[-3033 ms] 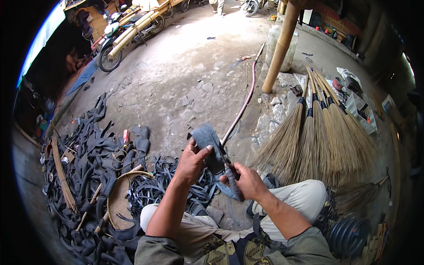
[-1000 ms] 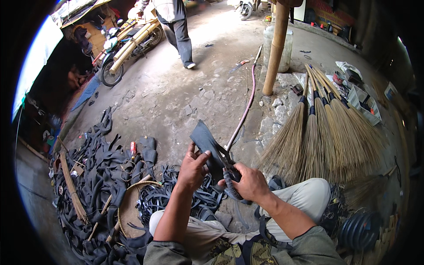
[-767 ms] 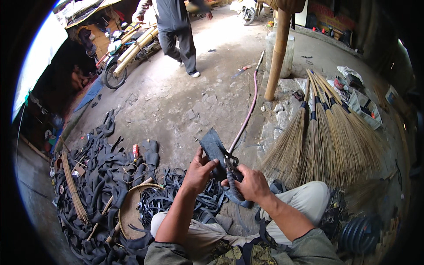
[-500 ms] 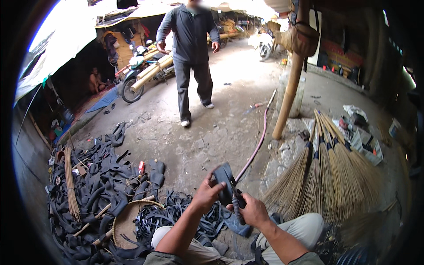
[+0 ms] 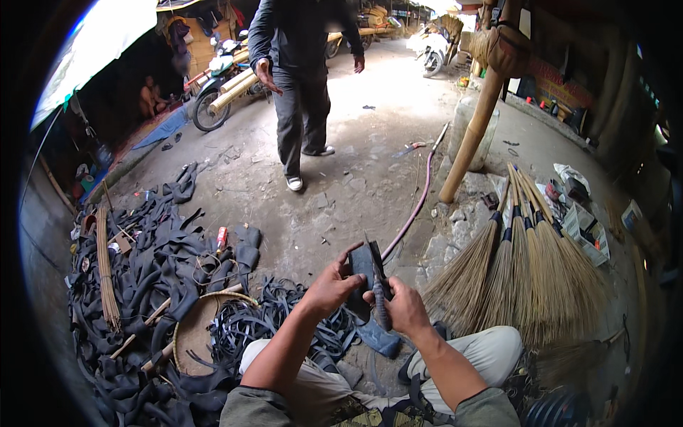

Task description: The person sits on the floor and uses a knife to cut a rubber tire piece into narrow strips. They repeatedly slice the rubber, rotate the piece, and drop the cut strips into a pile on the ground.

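In front of my knees, my left hand (image 5: 330, 287) is closed on a flat piece of black rubber (image 5: 361, 262), held upright with the thumb across it. Close on its right, my right hand (image 5: 405, 307) grips a pair of dark scissors (image 5: 382, 304) with a ribbed, wrapped handle. The blades point up along the rubber's right edge; I cannot tell whether they are cutting in. Below the hands a dark, bluish rubber piece (image 5: 378, 340) lies on the ground. Left of my forearm, a tangle of thin black rubber strips (image 5: 274, 317) spills over a round woven tray (image 5: 191, 334).
A heap of black rubber scraps (image 5: 153, 263) covers the left ground, with a bundle of thin sticks (image 5: 105, 270) on it. Several brooms (image 5: 516, 277) fan out at right beside a bamboo post (image 5: 473, 142). A person (image 5: 302, 85) walks ahead, near a pink hose (image 5: 420, 203) and a parked motorbike (image 5: 213, 107).
The person ahead has stepped closer. The scissors and rubber have turned more upright, and my hands sit slightly lower in the picture. The whole view has shifted a little.
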Action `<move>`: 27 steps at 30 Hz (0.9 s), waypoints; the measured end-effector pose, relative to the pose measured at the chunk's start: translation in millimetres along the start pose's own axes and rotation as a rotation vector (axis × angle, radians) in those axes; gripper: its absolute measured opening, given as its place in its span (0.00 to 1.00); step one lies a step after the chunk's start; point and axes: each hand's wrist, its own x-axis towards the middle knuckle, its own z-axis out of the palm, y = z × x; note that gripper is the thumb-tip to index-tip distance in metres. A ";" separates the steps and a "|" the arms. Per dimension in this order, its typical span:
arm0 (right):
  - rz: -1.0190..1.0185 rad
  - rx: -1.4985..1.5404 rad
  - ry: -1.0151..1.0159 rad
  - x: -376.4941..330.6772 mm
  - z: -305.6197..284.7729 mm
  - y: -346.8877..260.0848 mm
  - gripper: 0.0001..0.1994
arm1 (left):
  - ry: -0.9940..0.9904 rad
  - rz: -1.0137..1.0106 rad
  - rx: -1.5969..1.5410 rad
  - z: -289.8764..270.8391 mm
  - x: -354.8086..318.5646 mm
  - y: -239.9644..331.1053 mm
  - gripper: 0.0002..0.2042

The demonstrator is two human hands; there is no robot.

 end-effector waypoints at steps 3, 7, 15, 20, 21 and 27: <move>0.045 0.126 -0.040 3.1 10.4 10.4 0.22 | 0.049 -0.024 0.035 -5.5 -3.7 1.6 0.36; 0.162 0.298 -0.046 12.8 40.1 44.0 0.34 | 0.102 -0.084 0.202 -14.9 -6.2 4.2 0.35; 0.292 -0.375 -0.488 -3.6 119.5 161.0 0.32 | 0.158 -0.085 0.348 -26.4 -21.1 -10.6 0.34; 0.230 -0.423 -0.513 46.4 109.9 134.2 0.32 | 0.211 -0.152 0.458 -40.1 -19.4 -15.1 0.31; 0.222 -0.262 -0.329 60.4 97.9 117.7 0.33 | 0.229 -0.118 0.391 -44.2 -17.1 -13.9 0.32; -0.168 0.132 -0.098 161.5 59.3 -3.0 0.49 | 0.363 -0.054 0.073 -73.7 -13.8 9.2 0.30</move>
